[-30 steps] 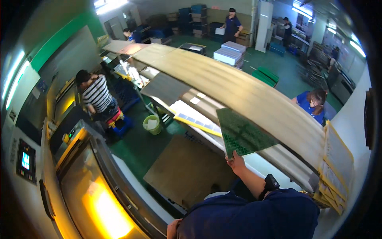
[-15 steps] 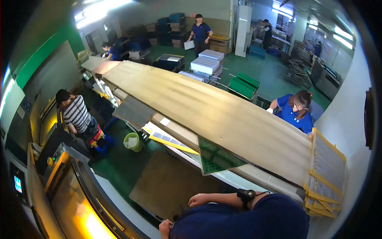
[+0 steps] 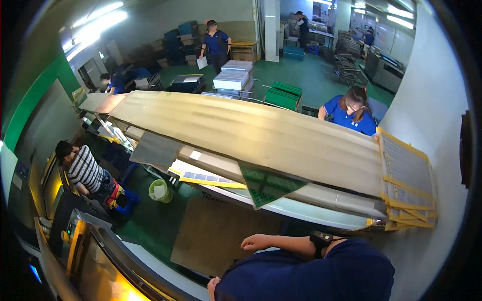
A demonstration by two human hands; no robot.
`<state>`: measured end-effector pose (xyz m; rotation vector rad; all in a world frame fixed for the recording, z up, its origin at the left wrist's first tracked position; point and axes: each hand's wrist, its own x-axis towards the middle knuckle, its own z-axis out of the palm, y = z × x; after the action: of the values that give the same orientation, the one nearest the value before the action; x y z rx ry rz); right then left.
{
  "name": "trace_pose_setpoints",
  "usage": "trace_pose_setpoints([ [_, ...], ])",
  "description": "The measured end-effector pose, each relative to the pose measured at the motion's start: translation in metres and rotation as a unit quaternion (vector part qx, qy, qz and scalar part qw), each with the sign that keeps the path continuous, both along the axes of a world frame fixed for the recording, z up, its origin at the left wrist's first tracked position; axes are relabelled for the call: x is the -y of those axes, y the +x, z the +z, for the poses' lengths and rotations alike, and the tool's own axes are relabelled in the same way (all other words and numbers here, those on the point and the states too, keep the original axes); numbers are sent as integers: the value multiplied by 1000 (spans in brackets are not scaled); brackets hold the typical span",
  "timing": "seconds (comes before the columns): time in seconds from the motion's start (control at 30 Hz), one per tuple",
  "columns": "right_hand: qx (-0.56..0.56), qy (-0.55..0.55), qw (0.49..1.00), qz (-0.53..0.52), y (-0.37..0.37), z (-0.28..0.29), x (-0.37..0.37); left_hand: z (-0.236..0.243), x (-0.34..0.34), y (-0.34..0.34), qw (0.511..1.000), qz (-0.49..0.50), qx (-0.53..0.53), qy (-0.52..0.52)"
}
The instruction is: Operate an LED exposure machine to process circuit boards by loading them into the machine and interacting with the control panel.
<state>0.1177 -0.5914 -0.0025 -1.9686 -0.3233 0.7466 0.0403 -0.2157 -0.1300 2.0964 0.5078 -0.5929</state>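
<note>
My right arm reaches across in front of my dark blue shirt (image 3: 311, 273), with a small black device (image 3: 321, 238) strapped to it. At its end my right hand (image 3: 255, 242) hangs with loosely bent fingers and nothing visible in it. This hand is apart from the long table (image 3: 241, 135), whose near edge lies beyond it. Lower down, my left hand (image 3: 214, 287) shows only in part at the edge of the shirt; its fingers are mostly hidden. Nearest to both hands is a brown mat (image 3: 206, 241) on the floor.
Yellow-framed panels (image 3: 406, 160) lie stacked at the table's right end. A green triangular sheet (image 3: 271, 185) overhangs its near edge. A co-worker in blue (image 3: 351, 113) bends at the far side. At left stand a glowing machine (image 3: 110, 271), a green bin (image 3: 159, 190) and a person in stripes (image 3: 90, 168).
My view has turned to the right and tilted, so the table lies more level. My right hand stays in front of my body. The standing person at the back has turned the head.
</note>
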Motion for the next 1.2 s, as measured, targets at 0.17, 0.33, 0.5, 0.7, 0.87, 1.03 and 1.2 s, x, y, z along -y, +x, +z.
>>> trace_pose_setpoints([
  [0.17,-19,-16,1000,-7,-15,1,-20,-16,-34,-16,998,-30,50,-12],
  [0.33,0,-20,1000,10,-7,11,-64,-26,-66,-21,992,-89,92,0],
  [0.5,20,3,1000,16,7,41,-78,-39,-100,-12,971,-183,156,23],
  [0.7,54,60,992,-97,14,61,-58,-47,-127,18,947,-270,174,25],
  [0.87,68,91,974,-195,5,68,-32,12,-78,26,961,-4,62,-271],
  [1.03,27,196,943,-268,4,64,-20,-3,-77,18,878,178,47,-442],
  [1.2,33,307,905,-293,5,78,-8,-23,-81,6,864,211,-19,-457],
])
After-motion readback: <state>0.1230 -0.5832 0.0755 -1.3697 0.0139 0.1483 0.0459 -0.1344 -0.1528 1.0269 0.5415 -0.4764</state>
